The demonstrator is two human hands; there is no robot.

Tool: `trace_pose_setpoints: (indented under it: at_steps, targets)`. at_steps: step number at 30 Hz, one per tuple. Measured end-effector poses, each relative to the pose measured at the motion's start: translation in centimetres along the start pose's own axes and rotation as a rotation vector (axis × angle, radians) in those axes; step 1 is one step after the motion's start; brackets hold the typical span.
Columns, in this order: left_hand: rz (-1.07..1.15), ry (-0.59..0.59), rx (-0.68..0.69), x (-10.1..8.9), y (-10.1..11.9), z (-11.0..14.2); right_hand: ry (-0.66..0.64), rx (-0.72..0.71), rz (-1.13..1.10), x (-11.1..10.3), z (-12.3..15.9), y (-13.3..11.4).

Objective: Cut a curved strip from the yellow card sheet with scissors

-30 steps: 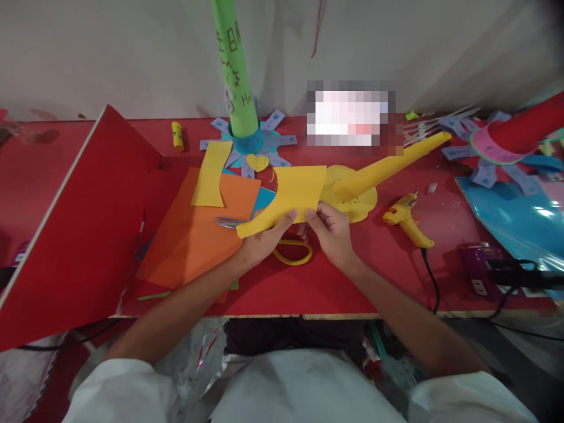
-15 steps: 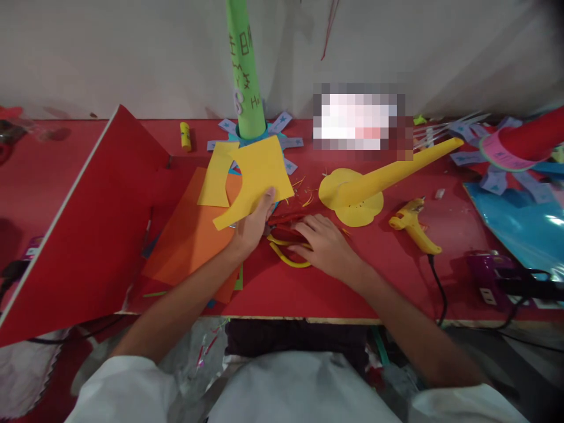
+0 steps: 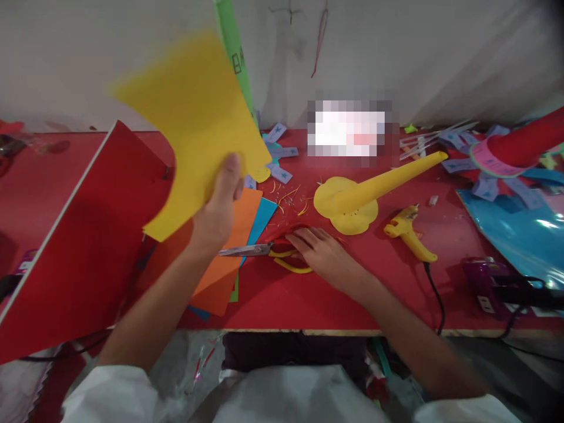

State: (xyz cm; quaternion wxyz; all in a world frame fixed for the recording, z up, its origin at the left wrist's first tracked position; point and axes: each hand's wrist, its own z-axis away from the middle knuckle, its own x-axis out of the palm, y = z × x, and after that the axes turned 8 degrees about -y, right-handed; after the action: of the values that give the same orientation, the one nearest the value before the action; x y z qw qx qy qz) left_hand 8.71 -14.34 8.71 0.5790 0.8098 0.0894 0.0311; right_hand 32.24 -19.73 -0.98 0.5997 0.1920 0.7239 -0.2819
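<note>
Raised since half a second ago, the yellow sheet (image 3: 194, 126) is pinched in the left hand (image 3: 218, 208).
Right hand (image 3: 319, 252) lies flat, fingers spread, on the scissors (image 3: 264, 249); a blind grab could nick fingers, and the loosely held sheet may bend.

Two hands — a left hand (image 3: 217, 214) and a right hand (image 3: 318, 251). One yellow sheet (image 3: 194, 126), one pair of scissors (image 3: 259, 251), one glue gun (image 3: 408, 230), one yellow cone (image 3: 388, 179), one green tube (image 3: 233, 53), one orange sheet (image 3: 229, 258) — and one red board (image 3: 79, 247).
</note>
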Motion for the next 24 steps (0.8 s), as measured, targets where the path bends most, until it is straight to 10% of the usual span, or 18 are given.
trace_pose_setpoints:
  at_steps: [4,14,24]
  targets:
    - [0.272,0.076,0.252,0.6,3.6,-4.1,0.015,-0.025,-0.030,0.0,0.9,0.9]
    - [0.344,0.127,0.122,0.2,3.6,-8.4,0.387,0.252,-0.768,0.1,0.1,2.3]
    - [0.340,-0.043,-0.040,-4.6,4.8,-10.2,0.236,0.345,-1.361,1.6,-1.1,1.6]
